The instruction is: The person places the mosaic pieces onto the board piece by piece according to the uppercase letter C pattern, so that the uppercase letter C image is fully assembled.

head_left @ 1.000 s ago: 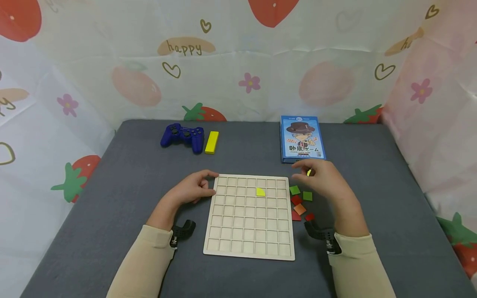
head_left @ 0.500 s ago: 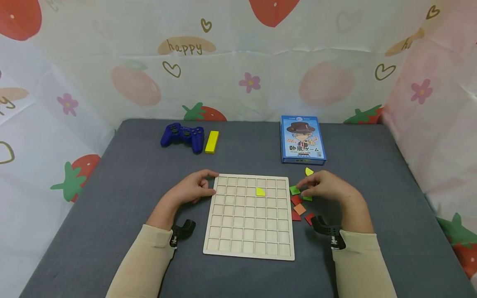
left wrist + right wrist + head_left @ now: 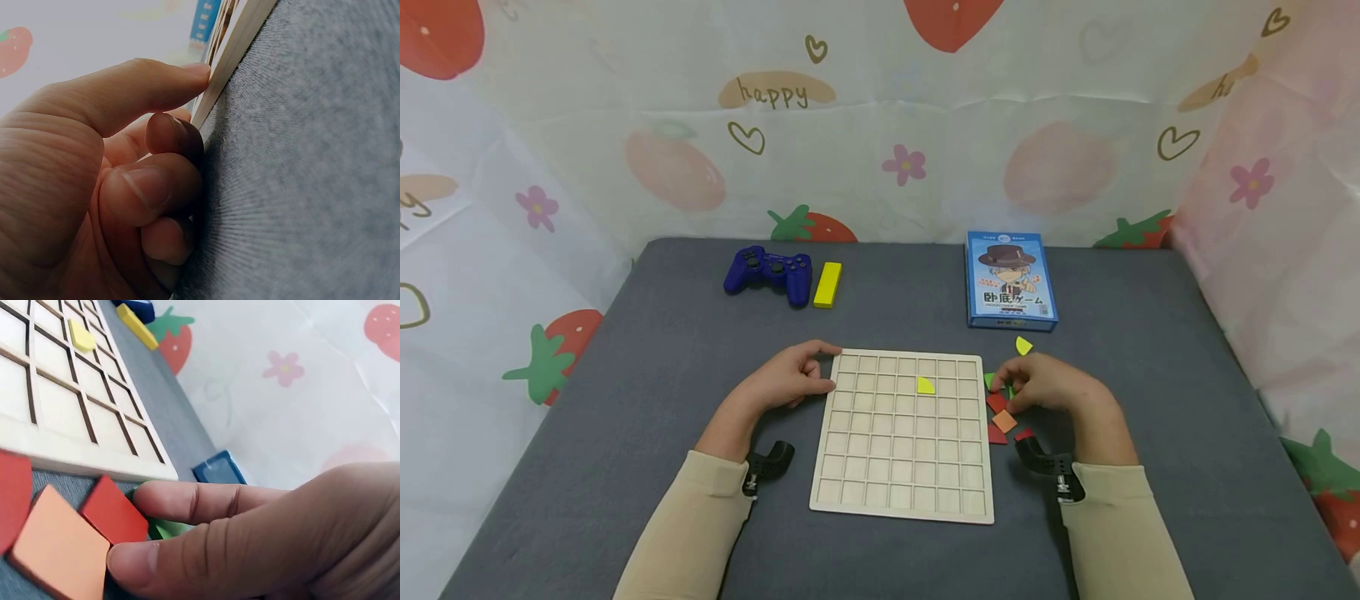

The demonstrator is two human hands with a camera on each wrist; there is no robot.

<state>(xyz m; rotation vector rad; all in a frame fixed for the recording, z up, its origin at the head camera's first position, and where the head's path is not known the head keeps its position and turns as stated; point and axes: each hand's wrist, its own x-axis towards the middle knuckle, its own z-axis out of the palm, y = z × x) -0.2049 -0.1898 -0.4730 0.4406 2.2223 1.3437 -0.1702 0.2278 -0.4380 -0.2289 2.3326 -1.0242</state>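
A wooden grid board (image 3: 901,512) lies on the grey table, with one yellow quarter-round piece (image 3: 925,385) in a cell of its second row. My left hand (image 3: 797,379) grips the board's far-left corner; the left wrist view shows one fingertip on the board's edge (image 3: 240,47) and the other fingers curled. My right hand (image 3: 1011,387) is over the loose tiles right of the board. Its thumb and forefinger pinch a green tile (image 3: 169,528). Red tiles (image 3: 112,512) and an orange tile (image 3: 53,547) lie beside the thumb. Another yellow piece (image 3: 1022,344) lies just beyond the hand.
A blue game controller (image 3: 767,273) and a yellow block (image 3: 827,285) sit at the far left of the table. A blue game box (image 3: 1011,279) lies at the far right. A printed strawberry curtain (image 3: 880,125) closes in the back and both sides.
My right hand has let go of a yellow piece near the blue box and moved back toward me onto the green tiles. The left hand and the board have not moved.
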